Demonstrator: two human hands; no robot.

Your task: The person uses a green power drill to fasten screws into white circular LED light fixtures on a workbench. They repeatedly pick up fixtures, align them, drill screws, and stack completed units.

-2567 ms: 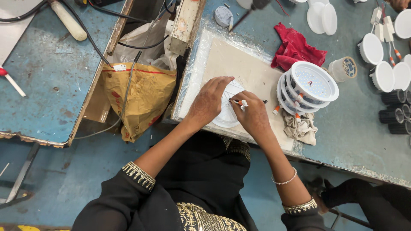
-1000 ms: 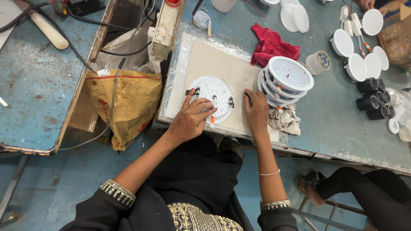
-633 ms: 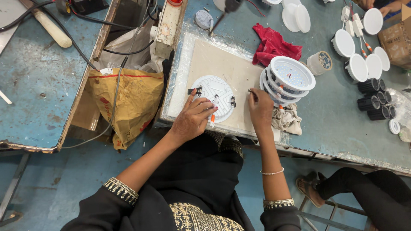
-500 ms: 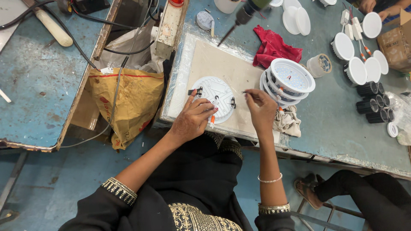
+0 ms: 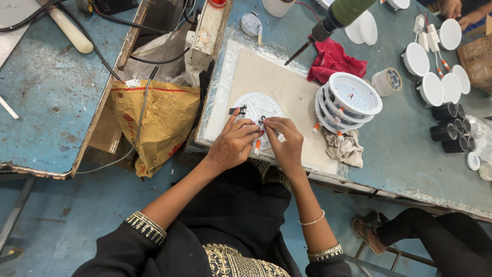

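Near the front edge of the cream work board, a round white lamp disc is lain flat, and both hands are met over its near rim. The left hand is rested on the disc with fingers curled and loosely spread; the right hand is pinched by its fingertips on a small dark clip at the disc's middle. Whether the left fingers grip anything cannot be told. A yellow sack with a red band is hung in the gap between the two tables, left of the board. At the board's right edge a stack of white round housings is leaned on a grey rag. Farther off, a red cloth and a roll of tape are seen, with black cylinders towards the table's right edge. Bare board is left behind the disc. Half a second ago the right hand was raised beside the stack; it has been brought down onto the disc, and a green-handled tool has been swung in at the far edge.
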